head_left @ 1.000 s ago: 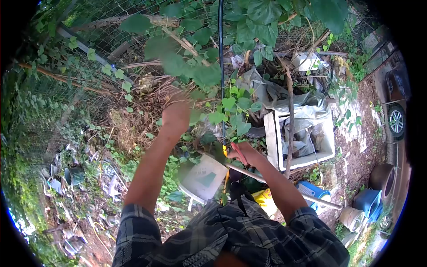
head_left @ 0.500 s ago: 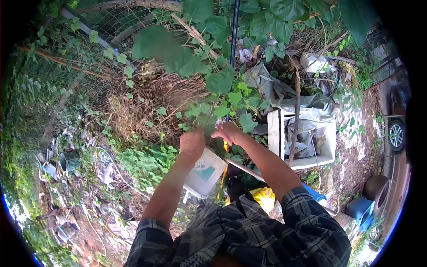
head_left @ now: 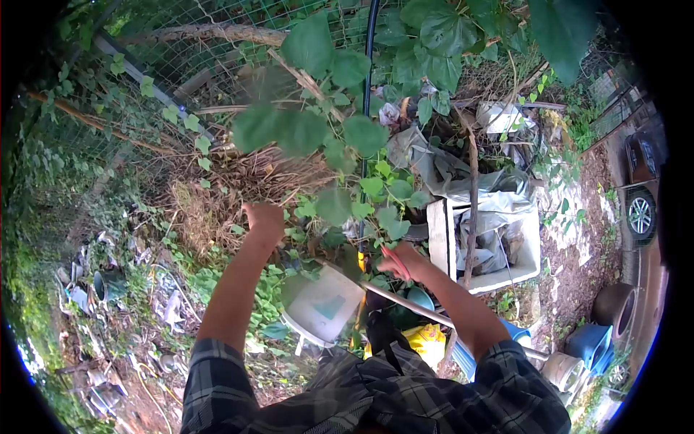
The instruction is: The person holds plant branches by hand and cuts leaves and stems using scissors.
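My left hand (head_left: 266, 221) is stretched forward on the left, close to a heap of dry brown stems (head_left: 271, 173). Its fingers are mostly turned away, so I cannot see whether it holds anything. My right hand (head_left: 406, 262) is closed around a slim red-handled tool (head_left: 396, 260), whose working end I cannot make out. Leafy green vines (head_left: 372, 186) hang just ahead of both hands. Below and between them is a whitish plastic container (head_left: 322, 304) with a faded green print. A black pole or hose (head_left: 370, 65) runs upright beside the vines.
A white foam box (head_left: 531, 253) holding grey plastic sheeting stands at right, crossed by a branch (head_left: 473, 195). A pale pole (head_left: 426, 312) slants below my right arm, near a yellow bag (head_left: 428, 343). Wire fence (head_left: 195, 36) lies beyond; litter (head_left: 173, 304) covers the left ground.
My hands were close together at the vines. The left has moved away to the left, and the right has drawn back toward me and slightly right. The vine leaves have shifted.
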Motion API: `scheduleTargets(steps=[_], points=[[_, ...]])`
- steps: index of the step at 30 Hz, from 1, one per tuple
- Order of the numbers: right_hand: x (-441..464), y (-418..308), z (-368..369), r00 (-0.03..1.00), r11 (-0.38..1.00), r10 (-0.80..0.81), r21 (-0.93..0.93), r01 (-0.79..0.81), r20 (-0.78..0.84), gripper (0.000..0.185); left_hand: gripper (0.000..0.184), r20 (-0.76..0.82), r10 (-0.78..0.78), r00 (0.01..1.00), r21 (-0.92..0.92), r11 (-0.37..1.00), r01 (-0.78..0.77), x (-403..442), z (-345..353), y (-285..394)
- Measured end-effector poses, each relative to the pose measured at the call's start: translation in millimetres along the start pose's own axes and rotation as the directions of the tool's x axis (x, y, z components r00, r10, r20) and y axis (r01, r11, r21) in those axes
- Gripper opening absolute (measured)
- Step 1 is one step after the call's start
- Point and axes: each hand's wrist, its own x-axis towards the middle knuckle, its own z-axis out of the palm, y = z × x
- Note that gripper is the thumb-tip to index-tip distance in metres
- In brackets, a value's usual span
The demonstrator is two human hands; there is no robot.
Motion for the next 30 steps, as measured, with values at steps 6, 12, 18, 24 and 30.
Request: scheduleTargets(steps=[6,12,18,24,30], points=[[-88,92,39,0.907,0.906,0.420,-0.037,-0.421,-0.036,0.030,0.042,-0.788,0.510,0.346,0.291,0.803,-0.521,12,-170,19],[-173,183,79,0.957,0.938,0.239,-0.217,-0.271,-0.162,0.043,0.064,-0.781,0.408,0.473,0.433,0.899,-0.060,107,-277,-37],[-209,177,77,0.861,0.707,0.493,-0.519,-0.480,-0.125,0.053,0.068,-0.695,0.266,0.668,0.484,0.860,0.160,140,-283,-49],[-212,210,70,0.901,0.765,0.363,-0.476,-0.433,-0.235,0.044,0.033,-0.230,-0.262,0.937,0.237,0.919,0.315,162,-200,-77],[-182,193,61,0.919,0.868,0.292,-0.330,-0.371,-0.266,0.039,0.026,0.082,-0.302,0.950,0.069,0.952,0.297,107,42,-83]])
